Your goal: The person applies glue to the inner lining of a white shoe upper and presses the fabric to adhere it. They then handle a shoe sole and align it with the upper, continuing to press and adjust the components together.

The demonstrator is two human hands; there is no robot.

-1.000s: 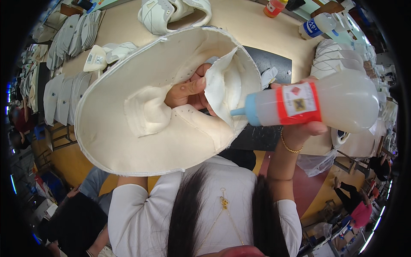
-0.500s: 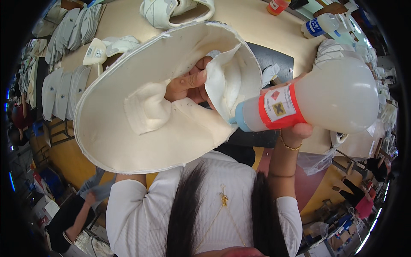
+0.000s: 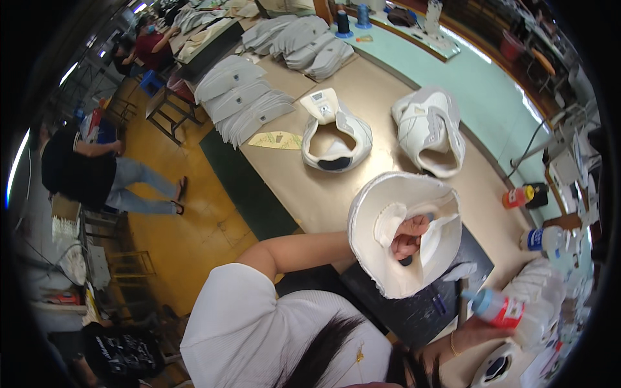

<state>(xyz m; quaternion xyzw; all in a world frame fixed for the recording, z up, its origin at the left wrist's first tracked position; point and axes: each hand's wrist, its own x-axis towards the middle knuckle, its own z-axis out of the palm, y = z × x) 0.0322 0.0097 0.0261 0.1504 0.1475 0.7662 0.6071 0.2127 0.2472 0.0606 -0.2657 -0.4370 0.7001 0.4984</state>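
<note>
My left hand [image 3: 410, 237] shows through the opening of a cream shoe upper [image 3: 388, 264], its fingers curled at the inner lining and holding the piece up. The upper's wide raw-edged side faces me, above a black mat [image 3: 381, 299] on the table. To the right and lower, my right hand [image 3: 477, 331] is wrapped round a translucent squeeze bottle [image 3: 503, 312] with a red label, a light blue cap and a narrow nozzle. The nozzle is apart from the upper. What the bottle holds cannot be made out.
Two white shoe uppers [image 3: 427, 126] stand on the table beyond. Stacks of grey pieces [image 3: 239, 103] lie at the far left by a yellowish template [image 3: 275, 140]. At right are a small red bottle [image 3: 517, 196] and a blue-labelled bottle [image 3: 542, 239]. A person [image 3: 84, 165] stands at left.
The nozzle was at the upper's lining edge; now the bottle is away from it, lower right. My view has swung left, and the upper appears smaller and farther off.
</note>
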